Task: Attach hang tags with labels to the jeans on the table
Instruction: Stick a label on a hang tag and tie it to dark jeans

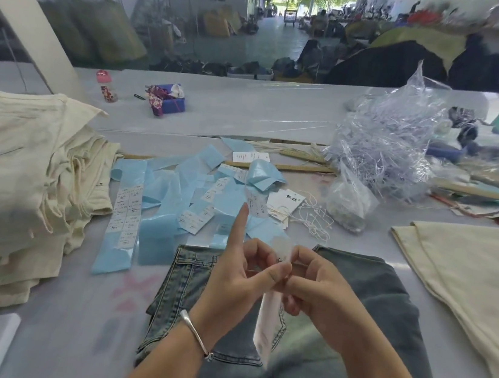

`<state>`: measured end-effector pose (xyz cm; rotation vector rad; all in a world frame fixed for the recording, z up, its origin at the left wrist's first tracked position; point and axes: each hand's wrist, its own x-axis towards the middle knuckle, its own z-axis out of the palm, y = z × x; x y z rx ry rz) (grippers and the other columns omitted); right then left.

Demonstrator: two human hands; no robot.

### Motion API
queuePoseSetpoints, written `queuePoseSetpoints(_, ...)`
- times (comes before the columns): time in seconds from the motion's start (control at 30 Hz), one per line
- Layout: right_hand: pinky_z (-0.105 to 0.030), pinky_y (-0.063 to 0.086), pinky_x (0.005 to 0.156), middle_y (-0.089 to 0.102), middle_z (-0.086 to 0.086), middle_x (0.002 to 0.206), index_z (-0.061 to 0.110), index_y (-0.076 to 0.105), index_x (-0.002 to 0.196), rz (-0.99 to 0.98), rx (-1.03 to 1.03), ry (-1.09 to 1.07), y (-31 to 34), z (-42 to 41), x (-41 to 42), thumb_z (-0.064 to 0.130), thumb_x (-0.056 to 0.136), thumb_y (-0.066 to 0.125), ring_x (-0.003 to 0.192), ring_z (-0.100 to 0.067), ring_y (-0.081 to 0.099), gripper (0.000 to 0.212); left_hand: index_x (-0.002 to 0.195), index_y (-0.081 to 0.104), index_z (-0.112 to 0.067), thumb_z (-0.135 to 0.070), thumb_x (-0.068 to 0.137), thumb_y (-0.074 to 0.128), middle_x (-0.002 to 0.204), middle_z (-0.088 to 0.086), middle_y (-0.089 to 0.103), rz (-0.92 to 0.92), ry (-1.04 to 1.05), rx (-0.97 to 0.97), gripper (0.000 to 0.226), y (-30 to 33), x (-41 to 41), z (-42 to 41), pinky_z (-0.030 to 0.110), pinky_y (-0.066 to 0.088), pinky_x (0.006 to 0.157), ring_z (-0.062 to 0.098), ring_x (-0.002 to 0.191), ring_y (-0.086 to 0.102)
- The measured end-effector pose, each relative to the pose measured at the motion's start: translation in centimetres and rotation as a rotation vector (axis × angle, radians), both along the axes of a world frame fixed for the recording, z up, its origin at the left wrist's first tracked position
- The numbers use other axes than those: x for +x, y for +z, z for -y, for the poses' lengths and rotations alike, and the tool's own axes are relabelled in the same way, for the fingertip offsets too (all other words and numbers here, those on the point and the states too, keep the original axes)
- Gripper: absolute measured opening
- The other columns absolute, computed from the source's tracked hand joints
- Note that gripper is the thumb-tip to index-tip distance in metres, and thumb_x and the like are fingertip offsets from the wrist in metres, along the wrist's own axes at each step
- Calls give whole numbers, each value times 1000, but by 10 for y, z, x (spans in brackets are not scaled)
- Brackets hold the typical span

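At six o'clock on the desk (73, 308), a pair of blue jeans (348, 344) lies flat. Above it both hands meet. The left hand (236, 279) has its forefinger pointing up and its thumb pinching a white hang tag (267, 321), which hangs down edge-on over the denim. The right hand (314, 286) curls its grip tight on the tag's top end; what else lies between those fingers is too blurred to tell. A silver bangle (195, 334) sits on the left wrist. Toward eleven o'clock lie blue label strips (156, 208), some with white stickers. At nine o'clock stands a stack of cream jeans (20, 184). More hang tags (284, 204) with strings lie at twelve o'clock, with a heap of clear plastic (384, 146) at one o'clock.
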<state>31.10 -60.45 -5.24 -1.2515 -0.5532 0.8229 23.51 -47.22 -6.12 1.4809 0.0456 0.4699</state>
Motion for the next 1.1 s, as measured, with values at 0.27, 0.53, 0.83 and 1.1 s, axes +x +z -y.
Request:
queuePoseSetpoints(0.27,-22,33,48,53,-4,65,18,54,79,44,103,39,1,11,3,14,66,83,53,-14,40,31,146,11,-45,-16,71,79,74,3,61,23,-35,-85,106,2,7,7,34,53,76,14,74,61)
queuePoseSetpoints(0.53,-21,29,47,50,-3,64,13,52,81,22,154,44,1,11,7,12,66,81,55,-13,35,33,151,9,-38,-8,68,79,74,9,60,29,-81,-163,113,6,12,8,30,55,64,16,71,63)
queuePoseSetpoints(0.83,-24,21,49,47,-5,65,15,50,80,-13,172,38,-4,-1,13,13,65,80,59,-17,26,34,152,7,-37,-9,70,81,75,8,61,-3,-86,-178,114,2,19,-2,32,55,64,16,71,63)
queuePoseSetpoints(1.1,-17,33,46,58,-10,67,14,53,84,-47,169,30,-12,-6,21,22,71,82,50,-9,40,33,151,9,-35,-8,74,75,75,3,65,7,-101,-217,104,-4,24,-11,25,54,65,13,71,64)
